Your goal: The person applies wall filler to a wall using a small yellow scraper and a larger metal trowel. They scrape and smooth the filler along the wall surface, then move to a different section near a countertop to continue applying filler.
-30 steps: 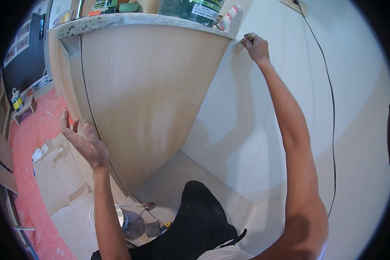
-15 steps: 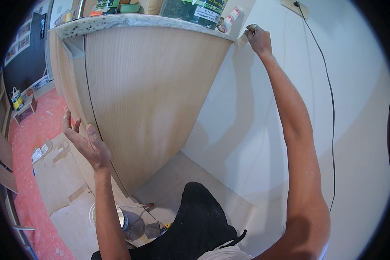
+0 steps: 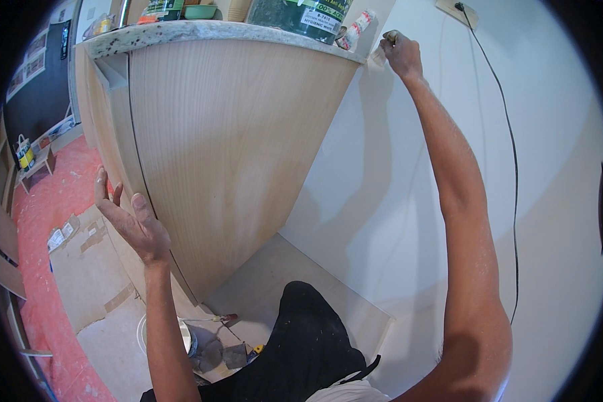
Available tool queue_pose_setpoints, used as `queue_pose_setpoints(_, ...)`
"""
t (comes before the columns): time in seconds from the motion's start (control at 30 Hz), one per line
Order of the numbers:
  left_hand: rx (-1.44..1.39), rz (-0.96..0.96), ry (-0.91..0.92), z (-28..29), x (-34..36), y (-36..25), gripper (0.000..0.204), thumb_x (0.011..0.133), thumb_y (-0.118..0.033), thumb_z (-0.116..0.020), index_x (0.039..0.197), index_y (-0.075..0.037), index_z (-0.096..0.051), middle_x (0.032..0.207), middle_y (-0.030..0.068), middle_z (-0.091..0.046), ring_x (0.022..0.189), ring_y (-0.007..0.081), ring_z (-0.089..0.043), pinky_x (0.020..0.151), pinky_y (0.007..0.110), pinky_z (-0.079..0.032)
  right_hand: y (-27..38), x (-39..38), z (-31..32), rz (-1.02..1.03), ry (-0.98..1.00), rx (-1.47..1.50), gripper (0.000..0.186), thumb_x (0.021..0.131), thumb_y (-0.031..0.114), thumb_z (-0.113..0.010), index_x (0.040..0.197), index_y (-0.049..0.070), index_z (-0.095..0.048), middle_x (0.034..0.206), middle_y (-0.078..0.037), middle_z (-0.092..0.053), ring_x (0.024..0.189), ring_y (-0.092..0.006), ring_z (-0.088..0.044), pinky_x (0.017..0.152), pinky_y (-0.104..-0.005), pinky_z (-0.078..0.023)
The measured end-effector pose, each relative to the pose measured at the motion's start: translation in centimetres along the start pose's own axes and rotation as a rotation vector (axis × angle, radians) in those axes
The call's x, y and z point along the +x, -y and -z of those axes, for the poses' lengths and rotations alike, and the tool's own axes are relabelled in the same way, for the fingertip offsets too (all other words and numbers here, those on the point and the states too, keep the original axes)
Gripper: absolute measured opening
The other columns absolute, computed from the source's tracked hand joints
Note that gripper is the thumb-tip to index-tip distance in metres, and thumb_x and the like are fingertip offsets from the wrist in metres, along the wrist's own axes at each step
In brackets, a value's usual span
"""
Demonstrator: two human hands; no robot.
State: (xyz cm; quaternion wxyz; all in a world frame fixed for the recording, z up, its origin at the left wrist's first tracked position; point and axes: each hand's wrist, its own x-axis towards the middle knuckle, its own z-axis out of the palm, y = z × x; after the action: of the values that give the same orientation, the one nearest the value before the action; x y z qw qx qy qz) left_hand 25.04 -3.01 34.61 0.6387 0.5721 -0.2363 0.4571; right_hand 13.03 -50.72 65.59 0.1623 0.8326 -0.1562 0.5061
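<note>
My right hand [image 3: 403,56] is raised to the far right, closed on what looks like a small paintbrush [image 3: 378,56]. Its pale tip meets the white wall [image 3: 435,127] beside the end of the speckled stone countertop [image 3: 208,31]; the fingers hide most of its handle. Lower left, my left hand [image 3: 141,231] is open, fingers spread and palm turned up, holding nothing. It is beside the front edge of the light wood-grain cabinet panel [image 3: 228,134]; whether it touches the edge I cannot tell.
On the countertop stand a large green-labelled bucket [image 3: 308,19], a green bowl [image 3: 200,12] and a paint roller [image 3: 357,30]. A black cable [image 3: 509,134] hangs down the wall. Below are a paint tin [image 3: 189,335], a red-tipped brush [image 3: 226,317] and cardboard [image 3: 87,268].
My right hand has shifted very slightly, its knuckles a little higher, still at the wall by the countertop's end. My left hand has barely moved.
</note>
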Motion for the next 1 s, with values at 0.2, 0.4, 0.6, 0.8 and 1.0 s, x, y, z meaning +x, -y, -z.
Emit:
queue_pose_setpoints(0.2,-0.020,0.006,-0.013,-0.2,0.1,-0.4,0.073,0.098,-0.050,-0.047,0.144,0.006,-0.035,0.150,0.0202,-0.038,0.141,0.0294,-0.035,0.113,0.044,-0.031,-0.1,0.7,0.1,0.004,-0.005,-0.012,0.026,0.089,0.024,-0.066,0.107,0.006,-0.071,0.095,-0.021,-0.071,0.090,-0.0391,-0.069,0.082,-0.0448,-0.055)
queue_pose_setpoints(0.4,-0.004,-0.016,-0.012,-0.2,0.1,-0.3,0.072,0.099,-0.051,-0.046,0.144,0.005,-0.035,0.150,0.0197,-0.038,0.141,0.0298,-0.035,0.112,0.044,-0.032,-0.1,1.4,0.3,0.001,0.000,-0.042,0.025,0.090,0.021,-0.065,0.108,0.007,-0.072,0.097,-0.021,-0.072,0.091,-0.0375,-0.070,0.083,-0.0438,-0.055)
queue_pose_setpoints(0.6,0.002,-0.010,-0.017,-0.2,0.1,-0.2,0.070,0.099,-0.048,-0.046,0.144,0.004,-0.035,0.150,0.0187,-0.039,0.141,0.0298,-0.036,0.112,0.044,-0.032,0.3,2.1,0.8,-0.012,-0.004,-0.053,0.024,0.088,0.017,-0.066,0.110,0.008,-0.072,0.097,-0.020,-0.071,0.091,-0.0374,-0.070,0.083,-0.0440,-0.056)
queue_pose_setpoints(0.8,-0.013,0.000,-0.023,-0.3,0.0,-0.4,0.072,0.098,-0.050,-0.046,0.144,0.004,-0.035,0.150,0.0183,-0.039,0.142,0.0296,-0.035,0.112,0.044,-0.031,-0.3,3.8,1.4,0.068,-0.056,-0.174,0.023,0.089,0.017,-0.066,0.109,0.008,-0.072,0.094,-0.020,-0.072,0.090,-0.0376,-0.070,0.082,-0.0440,-0.056)
queue_pose_setpoints(1.0,-0.005,-0.017,-0.021,-0.1,0.2,-0.5,0.076,0.098,-0.054,-0.046,0.145,0.005,-0.034,0.150,0.0188,-0.038,0.141,0.0290,-0.036,0.112,0.044,-0.031,1.3,3.7,4.8,-0.064,-0.162,-0.057,0.024,0.088,0.026,-0.065,0.107,0.010,-0.070,0.095,-0.016,-0.073,0.092,-0.0344,-0.070,0.084,-0.0431,-0.055)
